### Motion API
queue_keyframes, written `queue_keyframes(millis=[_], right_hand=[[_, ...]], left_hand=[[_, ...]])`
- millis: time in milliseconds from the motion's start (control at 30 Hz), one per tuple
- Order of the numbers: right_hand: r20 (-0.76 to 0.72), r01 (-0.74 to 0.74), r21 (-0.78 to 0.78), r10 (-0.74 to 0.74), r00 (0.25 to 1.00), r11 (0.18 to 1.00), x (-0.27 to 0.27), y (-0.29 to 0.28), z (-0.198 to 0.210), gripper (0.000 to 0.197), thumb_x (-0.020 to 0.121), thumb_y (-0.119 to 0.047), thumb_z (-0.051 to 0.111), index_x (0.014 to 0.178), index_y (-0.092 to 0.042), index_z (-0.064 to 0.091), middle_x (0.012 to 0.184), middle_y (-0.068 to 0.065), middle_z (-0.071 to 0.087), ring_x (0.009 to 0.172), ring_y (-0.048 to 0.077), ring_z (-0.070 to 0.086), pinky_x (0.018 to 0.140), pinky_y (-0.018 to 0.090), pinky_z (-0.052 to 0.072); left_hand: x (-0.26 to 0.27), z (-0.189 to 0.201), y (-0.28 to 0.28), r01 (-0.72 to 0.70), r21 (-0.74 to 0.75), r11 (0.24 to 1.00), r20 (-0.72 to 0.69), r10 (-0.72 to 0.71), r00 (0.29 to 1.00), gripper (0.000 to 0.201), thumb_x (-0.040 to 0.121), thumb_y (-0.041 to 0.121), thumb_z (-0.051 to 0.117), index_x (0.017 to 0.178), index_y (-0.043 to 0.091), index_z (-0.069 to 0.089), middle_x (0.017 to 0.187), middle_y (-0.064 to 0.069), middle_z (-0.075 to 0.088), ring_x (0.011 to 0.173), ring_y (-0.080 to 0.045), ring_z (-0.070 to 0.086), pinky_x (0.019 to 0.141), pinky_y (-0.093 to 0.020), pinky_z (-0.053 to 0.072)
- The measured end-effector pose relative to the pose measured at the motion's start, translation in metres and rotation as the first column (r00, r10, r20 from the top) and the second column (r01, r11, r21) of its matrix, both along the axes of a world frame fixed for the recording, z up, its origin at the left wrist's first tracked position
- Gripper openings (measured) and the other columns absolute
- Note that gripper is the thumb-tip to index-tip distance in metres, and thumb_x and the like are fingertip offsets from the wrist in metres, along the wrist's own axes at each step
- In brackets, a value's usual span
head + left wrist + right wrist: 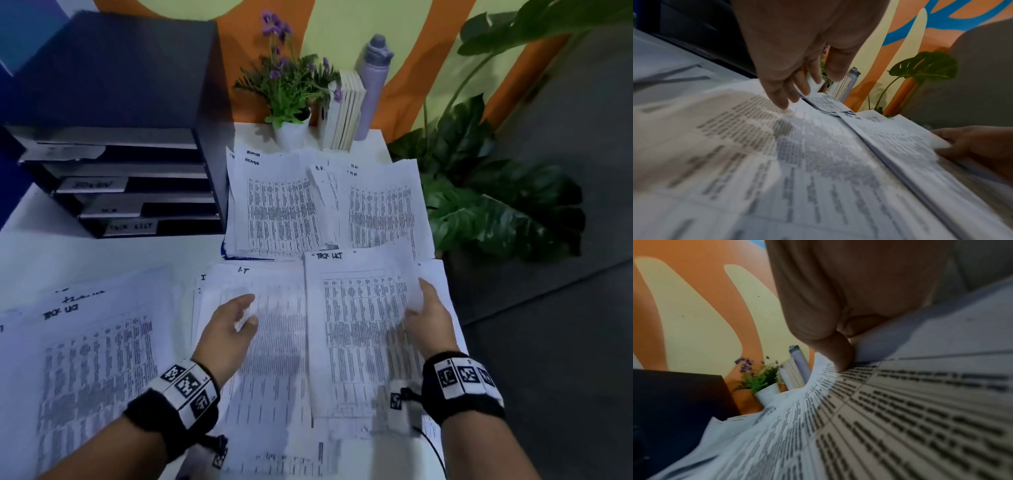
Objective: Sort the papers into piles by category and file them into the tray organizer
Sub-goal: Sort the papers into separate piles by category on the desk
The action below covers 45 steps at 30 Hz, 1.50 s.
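Two hands work over papers spread on the counter in front of the black tray organizer [116, 164]. The right hand [428, 318] pinches the right edge of the "TASK LIST" sheet [356, 329]. The left hand [229, 325] hovers relaxed, holding nothing, over the "I.T" pile [274, 359] just beside that sheet.

A wall [404, 41] painted in orange and pale yellow shapes stands behind the white bench [51, 246]. Right of it lies a grey floor [565, 308] — a big-leaved plant [496, 205] grows there. The light is dim.
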State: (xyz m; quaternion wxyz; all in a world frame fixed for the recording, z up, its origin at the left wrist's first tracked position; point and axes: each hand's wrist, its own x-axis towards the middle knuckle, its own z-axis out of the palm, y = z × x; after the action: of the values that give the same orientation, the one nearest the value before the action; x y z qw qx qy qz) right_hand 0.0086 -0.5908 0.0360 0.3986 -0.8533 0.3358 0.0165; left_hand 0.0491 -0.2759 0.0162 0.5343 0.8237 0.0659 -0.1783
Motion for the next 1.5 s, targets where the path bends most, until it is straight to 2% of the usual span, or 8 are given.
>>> queue_keyframes(millis=[200,300,500,867,1000,1167,1400,1500], right_hand=[[-0.152,-0.053,-0.533,-0.033,0.988,0.845,-0.016,0.018,0.0,0.074,0.078,-0.007,0.06,0.147,-0.013,0.033,0.142,0.016,0.037,0.122,0.042,0.038,0.097,0.056,0.037],[-0.031,-0.129,-0.434,0.128,0.991,0.892,-0.006,0.069,-0.004,0.053,0.085,-0.012,0.047,0.139,-0.012,0.05,0.141,0.015,0.044,0.123,0.039,0.041,0.099,0.05,0.037],[0.089,-0.472,0.004,0.469,0.878,0.882,0.008,0.212,-0.016,0.03,0.096,-0.01,0.05,0.122,-0.017,0.065,0.117,0.0,0.061,0.108,0.013,0.059,0.087,0.011,0.04],[-0.147,-0.601,0.042,0.6,0.787,0.798,0.022,0.363,-0.027,0.013,0.096,-0.01,0.048,0.09,-0.017,0.057,0.09,-0.003,0.057,0.095,0.023,0.059,0.074,0.016,0.035],[-0.166,-0.602,0.025,0.597,0.785,0.798,0.017,0.382,-0.031,0.053,0.092,-0.008,0.053,0.142,-0.009,0.037,0.131,0.01,0.045,0.118,0.025,0.051,0.099,0.021,0.037],[-0.036,-0.405,0.173,0.417,0.908,0.898,0.019,0.384,-0.04,0.057,0.092,-0.011,0.06,0.144,-0.014,0.036,0.125,0.001,0.052,0.098,0.012,0.056,0.078,0.005,0.042],[-0.068,-0.357,0.043,0.359,0.931,0.933,0.031,0.374,-0.039,0.004,0.096,-0.015,0.054,0.097,-0.011,0.056,0.088,0.0,0.056,0.081,0.02,0.056,0.056,0.016,0.032],[-0.037,-0.29,0.06,0.292,0.956,0.955,0.031,0.367,-0.045,0.01,0.095,-0.011,0.054,0.084,-0.013,0.054,0.073,-0.002,0.054,0.069,0.017,0.052,0.051,0.018,0.034]], left_hand=[[-0.005,-0.023,0.057,0.025,0.322,0.946,0.084,-0.055,0.995,0.049,0.092,0.018,0.059,0.139,0.015,0.046,0.148,-0.009,0.036,0.135,-0.025,0.038,0.115,-0.041,0.03],[-0.011,-0.033,0.098,0.019,0.486,0.874,0.046,-0.047,0.998,0.059,0.094,0.025,0.056,0.148,0.014,0.033,0.157,-0.01,0.024,0.146,-0.026,0.018,0.119,-0.04,0.018],[-0.024,-0.04,0.186,0.012,0.73,0.684,-0.139,0.131,0.982,0.071,0.095,0.037,0.048,0.153,0.023,0.011,0.162,-0.005,-0.003,0.148,-0.029,-0.001,0.115,-0.052,0.017],[-0.039,-0.037,0.276,-0.051,0.66,0.749,-0.215,0.254,0.943,0.131,0.056,0.049,0.087,0.152,0.017,0.005,0.15,-0.018,0.025,0.136,-0.036,0.031,0.111,-0.044,0.033],[-0.04,-0.043,0.284,-0.291,0.332,0.897,-0.112,0.344,0.932,0.097,0.082,0.019,0.073,0.154,0.019,0.008,0.159,-0.004,0.018,0.144,-0.026,0.024,0.116,-0.038,0.024],[-0.043,-0.044,0.299,-0.338,0.126,0.933,-0.038,0.345,0.938,0.064,0.087,0.004,0.064,0.142,0.023,0.039,0.133,0.004,0.054,0.115,-0.016,0.054,0.099,-0.03,0.04],[-0.036,-0.036,0.314,-0.431,0.133,0.892,-0.052,0.441,0.896,0.026,0.093,0.02,0.06,0.116,0.009,0.059,0.108,-0.001,0.062,0.102,-0.02,0.057,0.091,-0.03,0.042],[-0.032,-0.036,0.318,-0.45,0.141,0.882,-0.049,0.46,0.886,0.026,0.093,0.012,0.059,0.119,0.007,0.057,0.107,-0.003,0.06,0.103,-0.022,0.058,0.088,-0.028,0.04]])
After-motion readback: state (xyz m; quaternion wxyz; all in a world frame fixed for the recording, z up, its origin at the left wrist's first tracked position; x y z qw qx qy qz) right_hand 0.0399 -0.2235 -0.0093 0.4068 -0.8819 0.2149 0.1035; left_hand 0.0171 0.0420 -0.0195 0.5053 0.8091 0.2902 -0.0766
